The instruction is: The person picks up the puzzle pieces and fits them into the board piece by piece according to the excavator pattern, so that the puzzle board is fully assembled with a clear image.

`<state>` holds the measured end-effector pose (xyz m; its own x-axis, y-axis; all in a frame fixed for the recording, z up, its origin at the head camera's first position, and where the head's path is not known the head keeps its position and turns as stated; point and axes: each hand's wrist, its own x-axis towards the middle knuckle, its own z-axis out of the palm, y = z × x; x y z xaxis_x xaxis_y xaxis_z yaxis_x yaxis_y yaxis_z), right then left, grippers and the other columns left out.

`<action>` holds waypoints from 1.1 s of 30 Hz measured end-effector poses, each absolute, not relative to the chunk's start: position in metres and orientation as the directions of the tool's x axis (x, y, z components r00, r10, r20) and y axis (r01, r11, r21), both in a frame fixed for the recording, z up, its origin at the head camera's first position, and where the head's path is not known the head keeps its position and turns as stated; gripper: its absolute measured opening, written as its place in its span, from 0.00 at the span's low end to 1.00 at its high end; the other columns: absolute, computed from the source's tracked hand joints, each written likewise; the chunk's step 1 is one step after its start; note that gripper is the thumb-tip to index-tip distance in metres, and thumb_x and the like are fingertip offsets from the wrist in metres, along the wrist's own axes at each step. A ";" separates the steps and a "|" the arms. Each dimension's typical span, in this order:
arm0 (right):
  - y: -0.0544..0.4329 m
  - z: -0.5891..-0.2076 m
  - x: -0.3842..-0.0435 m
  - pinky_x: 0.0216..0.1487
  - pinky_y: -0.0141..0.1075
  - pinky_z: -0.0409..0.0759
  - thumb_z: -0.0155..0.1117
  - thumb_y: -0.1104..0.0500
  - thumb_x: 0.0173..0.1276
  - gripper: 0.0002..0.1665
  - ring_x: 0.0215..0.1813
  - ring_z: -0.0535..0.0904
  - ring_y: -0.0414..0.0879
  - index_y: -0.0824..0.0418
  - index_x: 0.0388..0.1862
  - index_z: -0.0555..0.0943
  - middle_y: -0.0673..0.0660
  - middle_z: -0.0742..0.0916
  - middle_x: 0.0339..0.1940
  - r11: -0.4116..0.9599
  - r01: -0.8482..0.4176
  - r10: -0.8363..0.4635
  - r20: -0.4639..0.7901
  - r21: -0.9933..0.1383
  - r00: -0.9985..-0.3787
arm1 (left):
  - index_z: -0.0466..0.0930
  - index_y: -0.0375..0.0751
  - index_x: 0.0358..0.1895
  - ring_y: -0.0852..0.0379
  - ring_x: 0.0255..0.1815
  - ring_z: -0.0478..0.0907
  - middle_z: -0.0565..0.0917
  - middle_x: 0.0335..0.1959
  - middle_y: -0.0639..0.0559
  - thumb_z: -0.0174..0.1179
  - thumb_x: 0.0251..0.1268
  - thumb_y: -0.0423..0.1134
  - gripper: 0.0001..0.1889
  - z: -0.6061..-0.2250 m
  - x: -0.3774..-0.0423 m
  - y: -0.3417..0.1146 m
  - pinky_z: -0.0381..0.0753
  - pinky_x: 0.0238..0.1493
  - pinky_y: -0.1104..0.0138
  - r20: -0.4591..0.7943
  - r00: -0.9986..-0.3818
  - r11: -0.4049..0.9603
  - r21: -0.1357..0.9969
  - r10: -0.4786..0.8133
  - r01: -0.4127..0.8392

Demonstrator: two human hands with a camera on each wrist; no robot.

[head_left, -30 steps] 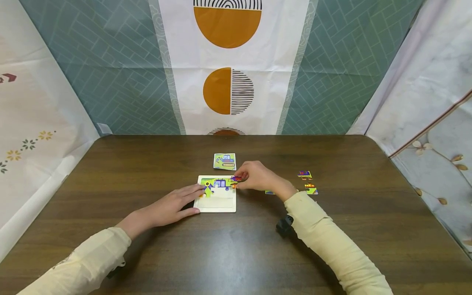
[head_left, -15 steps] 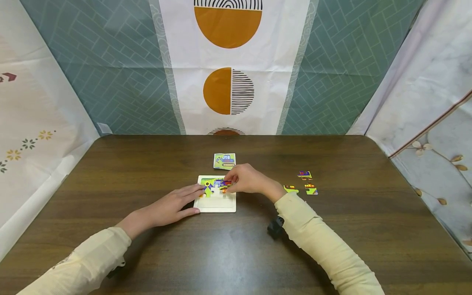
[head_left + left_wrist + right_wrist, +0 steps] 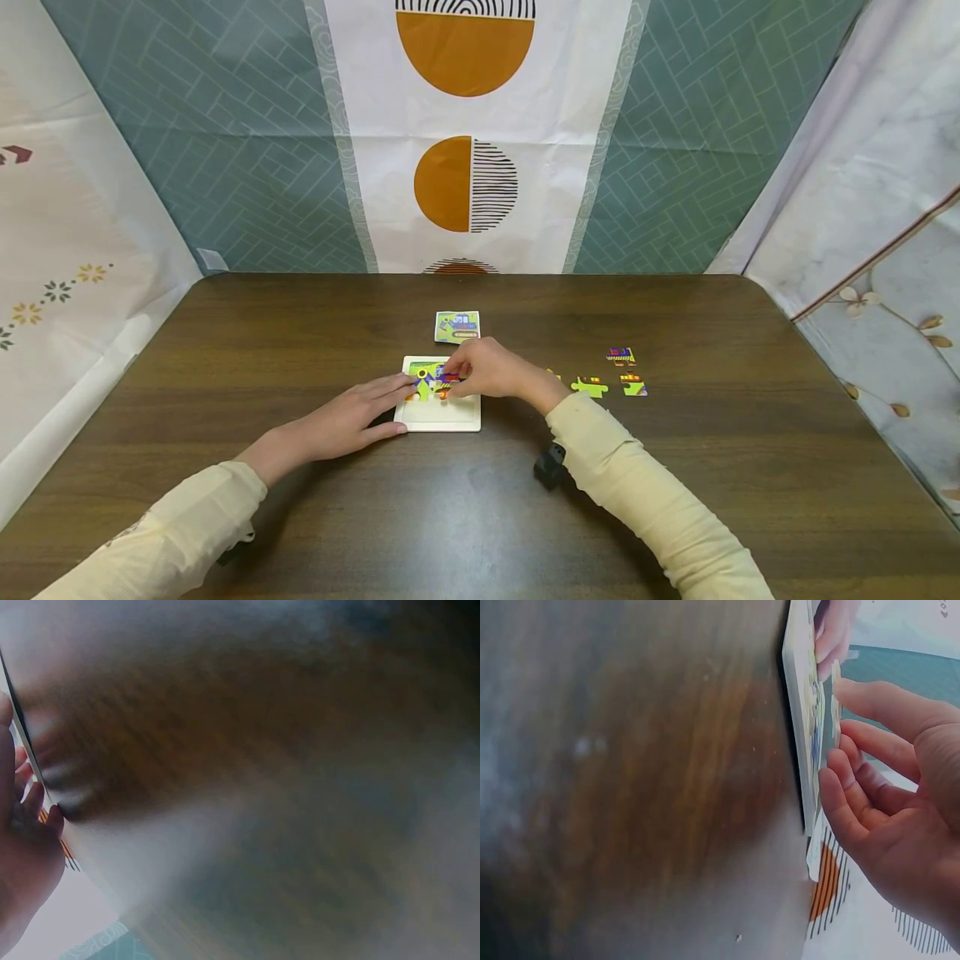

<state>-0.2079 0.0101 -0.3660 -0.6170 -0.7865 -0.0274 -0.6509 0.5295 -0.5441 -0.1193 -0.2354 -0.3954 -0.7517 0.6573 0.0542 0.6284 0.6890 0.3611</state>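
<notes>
A white puzzle tray [image 3: 442, 423] lies at mid-table with joined jigsaw pieces [image 3: 424, 373] along its upper part. My left hand [image 3: 358, 417] rests at the tray's left side, fingers straight, their tips overlapping its edge and the thumb by the lower left corner. My right hand [image 3: 480, 371] is over the tray's right half. Between thumb and fingertips it pinches a puzzle piece [image 3: 448, 380] printed in purple, red and orange. The right wrist view shows this piece [image 3: 836, 705] edge-on, held just above the tray [image 3: 799, 720]. In the left wrist view my left hand [image 3: 30, 855] shows only partly.
Behind the tray lies a picture card [image 3: 457, 326] of a blue digger on green. Loose puzzle pieces lie to the right: a green one [image 3: 589, 387], a purple-and-red one [image 3: 621, 356] and a red-and-green one [image 3: 633, 384]. Another is mostly hidden by my right wrist.
My right hand has moved left with the pinched piece, from the tray's right edge to over its middle. My left hand has stayed in place. Loose pieces behind the right forearm have come into view.
</notes>
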 end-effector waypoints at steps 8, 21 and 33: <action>0.005 -0.367 -0.205 0.37 0.26 0.74 0.74 0.61 0.56 0.17 0.35 0.77 0.40 0.66 0.45 0.87 0.52 0.84 0.33 0.517 -0.676 -0.801 -0.019 -0.525 -0.598 | 0.64 0.36 0.71 0.43 0.72 0.58 0.63 0.72 0.42 0.55 0.71 0.50 0.32 -0.394 -0.118 -0.236 0.61 0.66 0.44 0.025 -0.762 0.703 0.367 0.647 0.609; 0.000 -0.368 -0.205 0.37 0.27 0.73 0.74 0.61 0.56 0.18 0.35 0.76 0.42 0.66 0.46 0.86 0.53 0.83 0.32 0.539 -0.692 -0.798 -0.029 -0.481 -0.602 | 0.64 0.37 0.71 0.43 0.73 0.58 0.63 0.73 0.43 0.57 0.70 0.51 0.32 -0.393 -0.119 -0.236 0.61 0.66 0.45 0.009 -0.765 0.712 0.356 0.644 0.604; -0.003 -0.367 -0.202 0.36 0.28 0.72 0.74 0.62 0.56 0.17 0.35 0.74 0.42 0.66 0.45 0.87 0.53 0.82 0.32 0.547 -0.697 -0.803 -0.056 -0.464 -0.593 | 0.63 0.36 0.72 0.44 0.73 0.58 0.63 0.73 0.44 0.54 0.71 0.53 0.33 -0.394 -0.120 -0.236 0.61 0.67 0.48 0.004 -0.751 0.717 0.293 0.660 0.632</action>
